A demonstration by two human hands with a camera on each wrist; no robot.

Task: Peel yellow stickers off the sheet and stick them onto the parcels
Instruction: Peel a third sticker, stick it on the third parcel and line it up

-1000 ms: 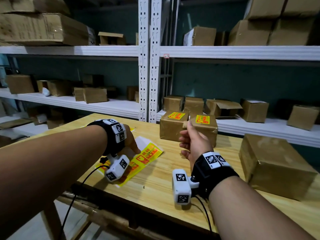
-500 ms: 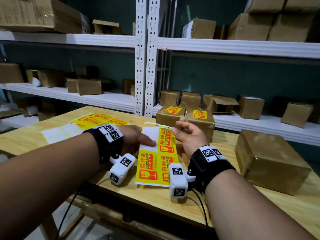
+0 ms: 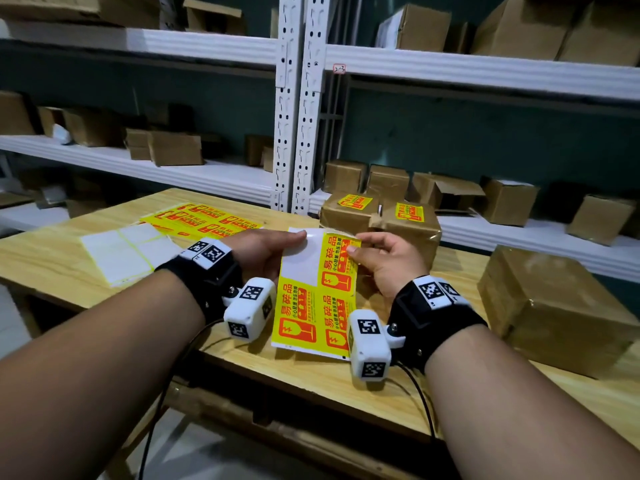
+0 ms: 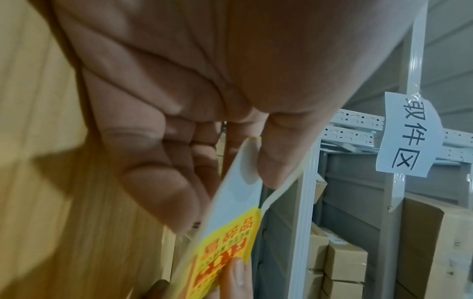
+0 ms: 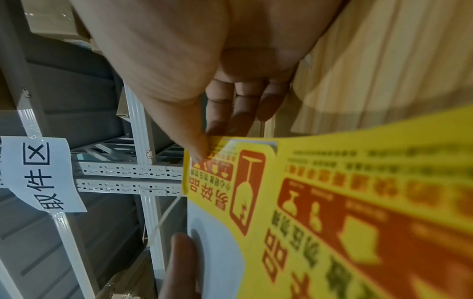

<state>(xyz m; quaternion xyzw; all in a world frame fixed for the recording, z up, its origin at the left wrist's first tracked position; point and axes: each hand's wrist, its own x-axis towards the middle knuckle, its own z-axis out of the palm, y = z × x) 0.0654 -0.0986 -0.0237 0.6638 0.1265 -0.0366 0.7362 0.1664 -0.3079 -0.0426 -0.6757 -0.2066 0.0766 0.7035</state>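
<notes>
Lifted sheet (image 3: 313,299) nearer; left hand (image 3: 263,252) pinches far-left corner, right hand (image 3: 388,259) pinches sticker (image 3: 341,252) far right.

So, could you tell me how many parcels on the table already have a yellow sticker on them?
2. The left stickered parcel and the right stickered parcel sit side by side at the table's far edge, behind the hands. The big parcel on the right shows none; its hidden sides can't be checked.

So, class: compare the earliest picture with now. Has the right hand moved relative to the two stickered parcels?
Yes. The right hand came down and toward the person from the stickered parcels, and now pinches the sticker sheet in front of them.
</notes>
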